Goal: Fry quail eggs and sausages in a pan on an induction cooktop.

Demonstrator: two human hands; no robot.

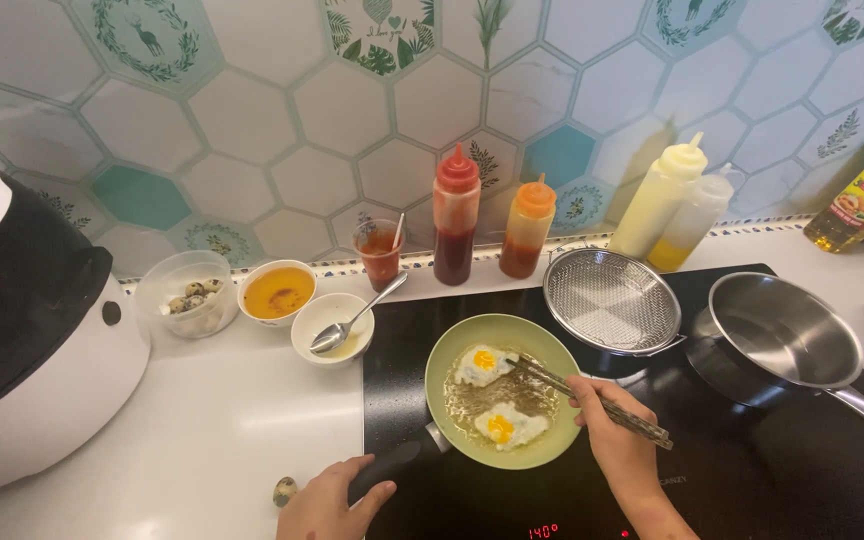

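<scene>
Logged from my remote station: red sauce bottle (456,215), orange sauce bottle (528,228) and two yellow squeeze bottles (660,200) stood along the tiled wall; a steel strainer (610,300) and steel saucepan (785,335) sat on the cooktop; a tub of quail eggs (188,292) stood leftward.

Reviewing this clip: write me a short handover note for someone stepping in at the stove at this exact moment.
Left hand: grip on the black handle of the green pan.
Right hand: holds chopsticks, tips in the pan near the two small fried eggs.
Done: both eggs are in the oil, whites set, yolks up.
Left: eggs not yet out of the pan. One speckled egg lies on the counter by the left hand; more sit in the clear tub.
</scene>
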